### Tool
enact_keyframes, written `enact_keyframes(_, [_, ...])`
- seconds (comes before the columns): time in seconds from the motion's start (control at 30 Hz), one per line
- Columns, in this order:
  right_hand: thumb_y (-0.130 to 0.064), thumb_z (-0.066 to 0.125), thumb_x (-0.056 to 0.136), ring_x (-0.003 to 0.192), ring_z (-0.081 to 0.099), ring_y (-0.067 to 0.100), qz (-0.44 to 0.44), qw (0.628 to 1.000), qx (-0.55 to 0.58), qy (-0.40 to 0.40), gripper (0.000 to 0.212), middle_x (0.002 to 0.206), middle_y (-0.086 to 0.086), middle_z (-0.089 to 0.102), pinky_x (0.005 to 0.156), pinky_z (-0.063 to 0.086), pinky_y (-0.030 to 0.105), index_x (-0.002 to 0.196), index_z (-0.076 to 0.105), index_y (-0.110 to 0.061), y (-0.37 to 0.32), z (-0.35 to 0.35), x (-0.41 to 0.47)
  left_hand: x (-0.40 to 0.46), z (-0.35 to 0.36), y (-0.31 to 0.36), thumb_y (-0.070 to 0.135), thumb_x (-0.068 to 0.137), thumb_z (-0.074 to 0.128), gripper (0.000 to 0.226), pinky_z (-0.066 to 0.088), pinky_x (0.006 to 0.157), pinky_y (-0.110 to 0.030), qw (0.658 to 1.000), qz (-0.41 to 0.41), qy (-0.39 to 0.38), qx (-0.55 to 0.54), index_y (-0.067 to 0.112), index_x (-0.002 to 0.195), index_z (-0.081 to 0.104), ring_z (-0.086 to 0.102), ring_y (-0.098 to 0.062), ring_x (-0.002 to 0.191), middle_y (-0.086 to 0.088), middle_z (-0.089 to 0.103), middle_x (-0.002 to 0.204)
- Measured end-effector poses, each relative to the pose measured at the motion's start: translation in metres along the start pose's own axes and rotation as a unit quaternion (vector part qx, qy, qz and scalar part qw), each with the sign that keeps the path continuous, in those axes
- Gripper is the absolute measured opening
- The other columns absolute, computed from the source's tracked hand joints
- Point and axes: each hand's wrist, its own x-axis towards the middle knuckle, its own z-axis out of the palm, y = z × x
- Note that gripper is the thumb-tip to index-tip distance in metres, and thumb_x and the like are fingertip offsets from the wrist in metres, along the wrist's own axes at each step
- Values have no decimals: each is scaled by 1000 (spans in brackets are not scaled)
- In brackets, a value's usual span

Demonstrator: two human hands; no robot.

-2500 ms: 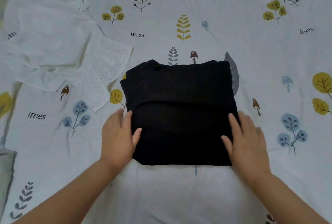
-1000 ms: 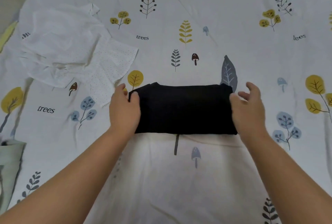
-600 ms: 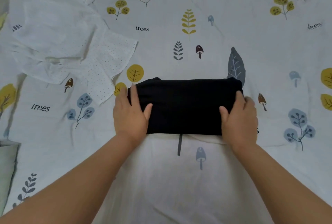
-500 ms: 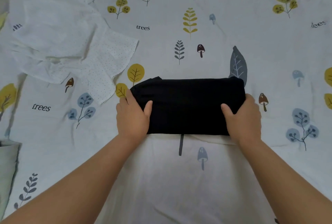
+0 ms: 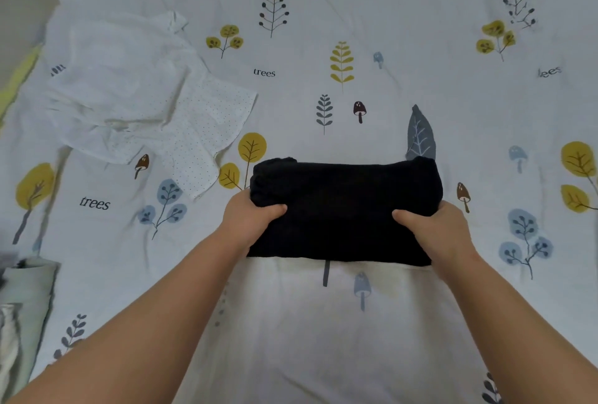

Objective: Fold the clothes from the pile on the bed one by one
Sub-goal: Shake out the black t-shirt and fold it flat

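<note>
"trees" in small dark letters shows on the bed sheet (image 5: pixel 323 339), once at the left and once further up near the middle; at the right edge I can make out only "ees", the rest lost in a crease. The sheet is pale, soft and wrinkled, printed with yellow trees, blue sprigs and little brown mushrooms. My left hand (image 5: pixel 249 220) grips the left end of the folded black garment (image 5: pixel 346 209), thumb on top, fingers tucked underneath and out of sight. My right hand (image 5: pixel 435 225) holds the right end the same way, thumb across the top. The black garment is a thick, matte oblong bundle, rounded along the far edge, in the middle of the bed. The white dotted garment (image 5: pixel 136 96) lies crumpled and thin, up to the left. A pale green cloth (image 5: pixel 26 300) is cut off at the left edge; what it is I cannot tell.
</note>
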Motion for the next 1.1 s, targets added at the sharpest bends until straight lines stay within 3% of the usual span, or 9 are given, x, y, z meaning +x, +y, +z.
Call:
enact_keyframes(0.03, [-16,72,77,87,62,23,-8,1000,3,1,24,85,-4,61,77,53,38,77,51,-28,-2,-3,-7,-7,-4,2,16,78,73,22,50,66,-27,1000,5,0,0,26,90,57,61,-13,81,6,63,87])
enact_keyframes(0.13, [-15,71,77,77,58,11,-39,999,4,-2,27,81,-8,60,59,45,23,75,50,-31,-14,-13,-33,-35,-18,11,17,78,72,27,52,83,-37,1000,20,14,15,23,100,59,63,-19,91,2,66,97])
enact_keyframes(0.2, [-14,71,76,78,58,8,-60,998,8,-1,28,82,-9,61,58,44,22,76,50,-33,-26,-23,-54,-58,-29,20,19,77,74,33,52,87,-38,999,34,26,18,23,105,58,62,-19,94,2,66,101])
enact_keyframes(0.33, [-16,71,77,83,60,10,-99,995,13,-9,26,89,-7,64,67,49,28,86,53,-33,-56,-44,-101,-109,-59,39,20,75,76,36,48,72,-26,997,56,52,-3,24,104,55,61,-10,87,8,64,96])
enact_keyframes(0.5, [-16,70,77,84,60,11,-139,990,1,-18,25,90,-6,62,73,50,32,85,51,-30,-95,-74,-169,-182,-97,65,20,77,74,30,44,61,-20,993,72,84,-43,26,98,53,59,-5,82,10,62,92])
enact_keyframes(0.63, [-16,69,79,82,59,11,-174,984,-11,-34,21,91,-3,62,66,47,30,87,52,-27,-122,-93,-223,-241,-129,77,19,78,73,27,40,57,-18,989,82,112,-57,26,92,51,59,-4,79,7,62,90])
enact_keyframes(0.83, [-14,64,82,83,58,15,-222,972,-32,-67,17,90,-1,61,64,43,28,93,53,-21,-155,-104,-284,-320,-179,81,18,78,72,28,45,63,-25,979,89,143,-112,25,96,52,62,-11,83,4,64,92])
enact_keyframes(1.0, [-13,66,81,74,57,6,-272,955,-46,-112,21,81,-8,60,55,39,21,79,50,-27,-184,-86,-335,-376,-225,65,11,78,72,28,43,64,-22,964,100,194,-149,25,94,55,62,-7,83,6,66,92])
enact_keyframes(1.1, [-16,65,81,71,57,3,-290,945,-64,-140,14,78,-8,61,53,36,18,84,54,-25,-199,-66,-362,-402,-253,49,10,76,73,28,43,67,-24,953,98,238,-162,26,90,55,62,-8,85,7,65,90])
